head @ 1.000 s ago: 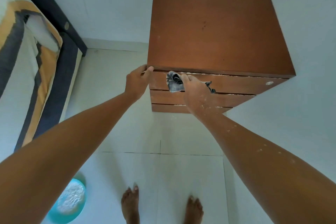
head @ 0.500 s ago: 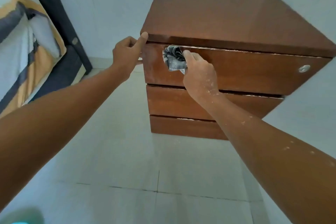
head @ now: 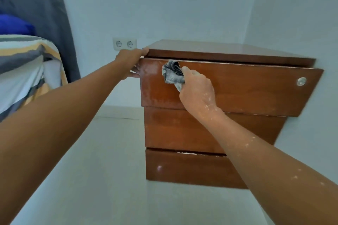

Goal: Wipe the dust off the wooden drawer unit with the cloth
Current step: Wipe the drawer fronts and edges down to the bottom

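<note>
The brown wooden drawer unit [head: 237, 93] stands in the room's corner, with three drawer fronts facing me. Pale dust smears the left part of the top drawer front. My right hand [head: 196, 91] grips a crumpled grey cloth [head: 172, 74] and presses it against the upper left of the top drawer front. My left hand [head: 132, 60] holds the unit's top left front corner, thumb on the top edge and fingers curled round the side. A round silver lock [head: 301, 81] sits at the top drawer's right end.
A bed with a striped cover [head: 23, 71] and a dark headboard [head: 43, 11] stands to the left. A double wall socket [head: 124, 44] is just left of the unit. White walls close in behind and on the right. Pale floor tiles [head: 109, 170] lie in front.
The view has dropped from above the unit to level with its front. The cloth stays on the top drawer's upper left. My left hand stays at the corner.
</note>
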